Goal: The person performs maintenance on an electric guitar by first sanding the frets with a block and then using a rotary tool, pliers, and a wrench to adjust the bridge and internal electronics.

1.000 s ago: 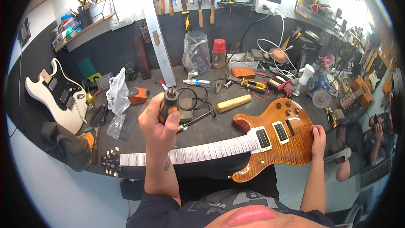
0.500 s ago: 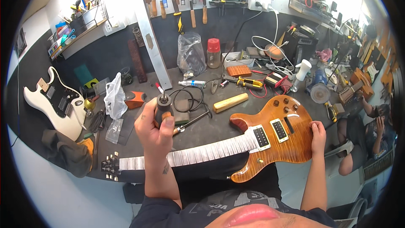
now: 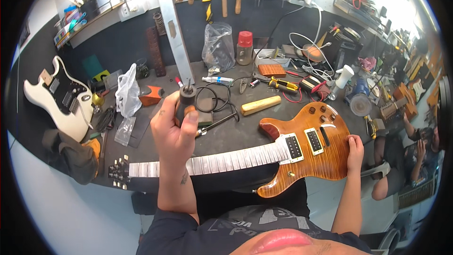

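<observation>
In my left hand (image 3: 175,127) is a dark cylindrical hand tool (image 3: 185,100) with an orange button and a short metal tip pointing up; its exact kind is unclear. The fingers wrap round it, above the neck of an amber electric guitar (image 3: 332,146). This guitar lies across the bench's near edge, headstock (image 3: 120,172) to the left. Whitish strips cover its fretboard (image 3: 231,159), and no strings show. My right hand (image 3: 355,153) grips the right edge of the body, fingers on top. Two pickups and several dark knobs are on the body.
Beyond the guitar lie a yellowish wooden block (image 3: 261,106), a black cable (image 3: 218,100) and yellow-black pliers (image 3: 283,84). A white guitar body (image 3: 59,101) and a plastic bag (image 3: 127,92) are at left. A metal straightedge (image 3: 174,28) leans behind. People (image 3: 420,146) are at far right.
The view has shifted, so the bench and back wall sit higher. My left hand keeps the tool, whose tip now stands higher. My right hand stays on the guitar's edge.
</observation>
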The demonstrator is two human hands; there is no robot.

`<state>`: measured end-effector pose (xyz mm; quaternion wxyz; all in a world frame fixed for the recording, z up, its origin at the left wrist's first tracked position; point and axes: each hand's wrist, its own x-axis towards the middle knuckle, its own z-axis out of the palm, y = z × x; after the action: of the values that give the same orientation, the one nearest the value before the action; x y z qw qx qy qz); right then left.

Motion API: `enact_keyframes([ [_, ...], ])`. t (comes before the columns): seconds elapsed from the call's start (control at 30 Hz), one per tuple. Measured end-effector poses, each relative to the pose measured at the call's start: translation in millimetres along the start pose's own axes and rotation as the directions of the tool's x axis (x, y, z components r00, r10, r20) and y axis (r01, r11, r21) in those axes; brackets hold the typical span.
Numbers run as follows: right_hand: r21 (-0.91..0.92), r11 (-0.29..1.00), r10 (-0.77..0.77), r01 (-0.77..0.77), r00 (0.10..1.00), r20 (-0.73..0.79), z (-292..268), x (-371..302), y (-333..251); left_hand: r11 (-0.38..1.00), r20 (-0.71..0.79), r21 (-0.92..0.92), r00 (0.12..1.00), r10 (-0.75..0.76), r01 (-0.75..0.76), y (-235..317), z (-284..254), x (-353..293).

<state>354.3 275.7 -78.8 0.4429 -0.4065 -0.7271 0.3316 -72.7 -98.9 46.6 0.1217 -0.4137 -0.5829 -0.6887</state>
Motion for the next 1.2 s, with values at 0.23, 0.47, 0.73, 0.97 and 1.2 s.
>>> enact_keyframes([
  [0.23, -0.048, 0.998, -0.029, 0.029, 1.0, 0.003, -4.4, -0.2, 3.7, 0.994, -0.068, 0.077, 0.995, -0.077, 0.082, 1.2, 2.2, 8.3],
  [0.47, -0.044, 0.997, -0.055, 0.057, 0.998, 0.044, -0.9, 1.6, 1.0, 0.995, -0.071, 0.028, 0.993, -0.094, 0.097, -3.3, 0.2, 4.0],
  [0.73, -0.057, 0.997, -0.042, 0.044, 0.999, 0.03, 0.3, -1.3, -3.3, 0.998, -0.042, 0.02, 0.997, -0.06, 0.061, -2.9, 3.0, 1.5],
  [0.97, -0.045, 0.998, -0.038, 0.039, 0.999, 0.013, 3.3, -1.0, -2.3, 0.998, -0.047, 0.053, 0.999, -0.025, 0.028, 0.8, 3.4, 5.5],
  [1.2, -0.066, 0.997, -0.024, 0.026, 0.999, 0.025, 2.4, -4.3, -7.1, 0.996, -0.029, 0.092, 1.0, 0.01, -0.007, -0.7, -1.9, 0.9],
])
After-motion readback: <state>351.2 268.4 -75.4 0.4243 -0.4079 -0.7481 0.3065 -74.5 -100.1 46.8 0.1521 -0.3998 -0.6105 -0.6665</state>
